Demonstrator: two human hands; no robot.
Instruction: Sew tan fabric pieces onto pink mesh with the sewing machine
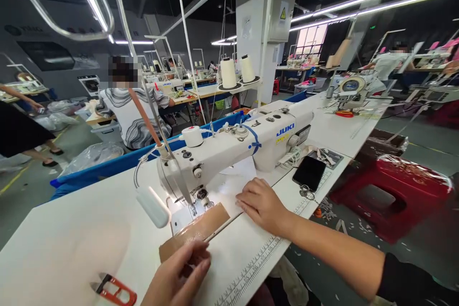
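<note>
A white sewing machine (229, 148) stands before me, its needle area lit by a small lamp (153, 206). A brown, tape-covered strip of board (201, 224) lies on the bed in front of the presser foot. My left hand (179, 275) is beside the strip's near end, fingers bent, with a gap between thumb and forefinger and nothing visible in it. To the right of the strip, my right hand (263, 205) rests low over the table, fingertips drawn together; what they hold, if anything, is hidden. Red-handled thread snips (116, 289) lie at the lower left.
A black phone (310, 173) and a key ring (307, 193) lie to the right. A printed ruler (247, 267) runs along the table's front edge. Thread cones (228, 74) stand behind the machine. A red stool (398, 191) is at right. Co-workers sit and walk beyond.
</note>
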